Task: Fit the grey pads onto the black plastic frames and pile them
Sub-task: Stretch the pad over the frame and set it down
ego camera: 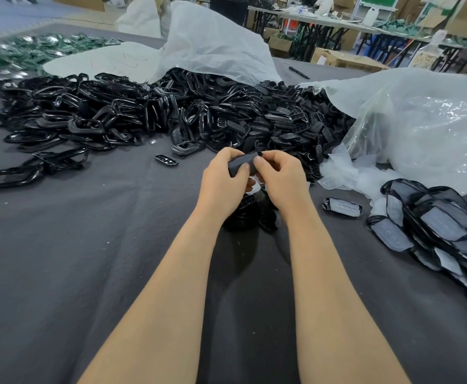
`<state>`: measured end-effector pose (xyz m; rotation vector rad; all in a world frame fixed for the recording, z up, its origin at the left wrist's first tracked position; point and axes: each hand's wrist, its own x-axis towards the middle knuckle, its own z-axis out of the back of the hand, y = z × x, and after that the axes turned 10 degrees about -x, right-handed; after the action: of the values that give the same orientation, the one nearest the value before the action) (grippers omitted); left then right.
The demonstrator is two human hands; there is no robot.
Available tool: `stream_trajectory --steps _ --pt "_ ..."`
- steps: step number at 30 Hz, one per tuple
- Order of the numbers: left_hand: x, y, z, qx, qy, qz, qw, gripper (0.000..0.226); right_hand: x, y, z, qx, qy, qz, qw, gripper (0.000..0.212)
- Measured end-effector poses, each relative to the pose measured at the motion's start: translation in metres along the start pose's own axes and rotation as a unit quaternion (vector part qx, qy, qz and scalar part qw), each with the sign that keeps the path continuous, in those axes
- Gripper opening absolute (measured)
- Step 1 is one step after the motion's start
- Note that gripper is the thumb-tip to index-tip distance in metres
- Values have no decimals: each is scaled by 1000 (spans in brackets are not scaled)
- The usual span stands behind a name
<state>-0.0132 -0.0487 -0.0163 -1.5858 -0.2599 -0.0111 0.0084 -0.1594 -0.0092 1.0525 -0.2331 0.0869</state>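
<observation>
Both hands meet above the dark grey cloth-covered worktop (pixel 88 273), fingers curled round one small dark grey oblong part (pixel 242 164). The left hand (pixel 224 187) grips its left end and the right hand (pixel 279 180) pinches its right end. Whether pad and frame are joined there, I cannot tell. Beyond them a large heap of loose black plastic frames (pixel 171 112) spills from a white plastic bag (pixel 213 42). At the right lies a pile of black frames fitted with grey pads (pixel 434 228), and a single fitted frame (pixel 342 207) lies between that pile and the hands.
</observation>
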Motion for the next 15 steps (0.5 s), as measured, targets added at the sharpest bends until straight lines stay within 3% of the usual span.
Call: stream_trajectory --steps 9,12,15 --pt "1 0 1 10 -12 6 1000 11 -1 -2 -1 26 30 -17 999 16" --pt "0 0 2 3 -12 8 1000 10 -1 -3 2 11 65 -13 998 10" --pt "-1 0 1 -16 -6 8 1000 14 1 -5 1 -22 47 -7 999 8"
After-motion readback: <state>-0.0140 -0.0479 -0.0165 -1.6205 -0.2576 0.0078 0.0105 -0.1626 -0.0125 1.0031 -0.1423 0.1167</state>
